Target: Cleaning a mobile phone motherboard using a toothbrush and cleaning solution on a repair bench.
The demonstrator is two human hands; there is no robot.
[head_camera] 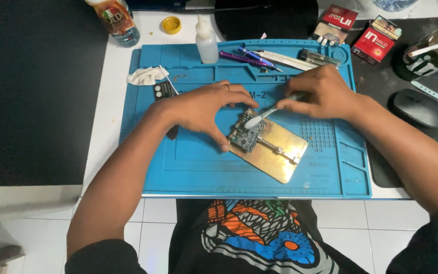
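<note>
Right hand (325,94) pinched shut on a small brush (272,111), a pale handle with a whitish bristle head; head sits down on the circuit board (245,133). Left hand (204,107) isn't closed on anything: fingers spread, thumb at the board's near-left edge, other fingertips at its far edge, bracing it. Board is small, dark green-blue, clamped at the left end of a brass-coloured holder plate (282,152). Plate lies skewed, long axis running near-right, roughly centre of the blue work mat (193,162). Mat sits on a white table (102,122), near edge close to the person's lap. Left of the left hand: crumpled white wipe (145,76) and a small black part (162,90) on the mat, apart from the board. Far edge of the mat: clear squeeze bottle with nozzle (206,43), then a row of hand tools in the tray slot, purple-handled driver (242,58) among them. Off the mat, far left: yellow cap (171,24) and a bottle with a label (115,20). Far right: two red packets (361,33). Right of the mat: dark computer mouse (419,107) on a black pad, well apart from the work.
</note>
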